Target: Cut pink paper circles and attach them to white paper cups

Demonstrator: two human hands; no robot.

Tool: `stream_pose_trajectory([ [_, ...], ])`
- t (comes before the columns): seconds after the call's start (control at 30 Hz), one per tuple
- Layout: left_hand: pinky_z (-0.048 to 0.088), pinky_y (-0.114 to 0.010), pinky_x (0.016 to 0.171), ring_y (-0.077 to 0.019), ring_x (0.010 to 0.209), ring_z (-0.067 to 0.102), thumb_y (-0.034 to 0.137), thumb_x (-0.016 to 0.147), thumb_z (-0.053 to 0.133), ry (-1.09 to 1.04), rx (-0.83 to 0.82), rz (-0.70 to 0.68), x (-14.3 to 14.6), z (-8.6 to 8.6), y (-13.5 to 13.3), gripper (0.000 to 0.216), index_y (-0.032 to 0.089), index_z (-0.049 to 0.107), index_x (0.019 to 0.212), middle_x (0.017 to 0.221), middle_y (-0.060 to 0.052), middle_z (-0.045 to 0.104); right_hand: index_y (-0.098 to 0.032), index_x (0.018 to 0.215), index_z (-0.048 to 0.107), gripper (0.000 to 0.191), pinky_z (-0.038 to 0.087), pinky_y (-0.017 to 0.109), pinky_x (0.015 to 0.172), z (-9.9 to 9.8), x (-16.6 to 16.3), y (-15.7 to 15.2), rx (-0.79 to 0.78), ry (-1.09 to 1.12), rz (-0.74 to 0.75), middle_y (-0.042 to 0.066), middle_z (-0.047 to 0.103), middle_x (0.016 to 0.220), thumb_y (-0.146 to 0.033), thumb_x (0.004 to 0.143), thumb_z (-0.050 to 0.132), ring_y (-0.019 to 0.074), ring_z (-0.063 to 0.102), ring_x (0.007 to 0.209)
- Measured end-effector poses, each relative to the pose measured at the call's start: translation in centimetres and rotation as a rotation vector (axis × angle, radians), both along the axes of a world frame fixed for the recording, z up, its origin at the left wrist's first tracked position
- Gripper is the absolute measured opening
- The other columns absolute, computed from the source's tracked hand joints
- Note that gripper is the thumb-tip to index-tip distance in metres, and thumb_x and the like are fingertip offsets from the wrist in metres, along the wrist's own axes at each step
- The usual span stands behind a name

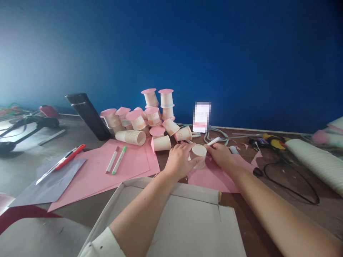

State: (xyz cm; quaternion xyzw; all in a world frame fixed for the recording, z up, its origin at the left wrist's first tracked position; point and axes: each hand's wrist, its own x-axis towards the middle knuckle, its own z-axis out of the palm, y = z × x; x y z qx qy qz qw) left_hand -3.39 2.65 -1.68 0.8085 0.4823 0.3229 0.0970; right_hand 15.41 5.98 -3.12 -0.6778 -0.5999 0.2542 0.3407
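Note:
A white paper cup [198, 151] stands upside down on a sheet of pink paper [211, 178]. My left hand [180, 157] is closed round the cup's left side, thumb in front and fingers behind. On the cup's far right, my right hand [221, 154] is closed on a slim white marker [214, 141] that points up and away. Its tip is hidden, so I cannot tell whether it touches the paper. Just left of my left hand lies a paper cup [162, 143] on its side with pink paper on its end.
Several pink-topped cups [137, 121] are piled behind, beside a nested stack of cups [131, 137]. Two markers [119, 160] and a red utility knife [70, 157] lie on paper to the left. A white cardboard box [187, 221] fills the front; a black cable [292, 189] lies right.

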Motion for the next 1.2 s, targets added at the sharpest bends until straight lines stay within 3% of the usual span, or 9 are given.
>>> stream_pose_trajectory([
  [0.63,0.043,-0.041,0.091,-0.0262,0.108,0.054,0.043,0.079,0.062,-0.015,-0.042,0.008,0.0,0.2,-0.2,0.047,0.025,0.057,0.122,0.117,-0.004,0.064,-0.015,0.071,0.062,0.032,0.032,0.022,0.043,-1.1,0.2,3.3,-0.167,0.232,0.176,-0.003,0.053,0.052,-0.047,0.071,0.063,0.0095,0.043,0.045],
  [0.87,0.043,-0.041,0.091,-0.0257,0.107,0.054,0.045,0.08,0.061,-0.017,-0.03,0.001,0.0,0.2,-0.2,0.049,0.024,0.056,0.123,0.116,-0.005,0.064,-0.017,0.066,0.061,0.031,0.027,0.022,0.04,-0.3,-0.7,3.5,-0.237,0.308,0.233,-0.003,0.05,0.048,-0.047,0.067,0.068,0.008,0.036,0.04],
  [1.2,0.043,-0.041,0.091,-0.0254,0.105,0.055,0.045,0.08,0.06,-0.013,-0.025,0.007,0.0,0.2,-0.3,0.047,0.028,0.056,0.124,0.115,-0.003,0.065,-0.018,0.068,0.065,0.024,0.028,0.024,0.039,0.5,-1.5,4.3,-0.359,0.347,0.325,-0.002,0.051,0.047,-0.04,0.063,0.072,0.0095,0.038,0.038],
])
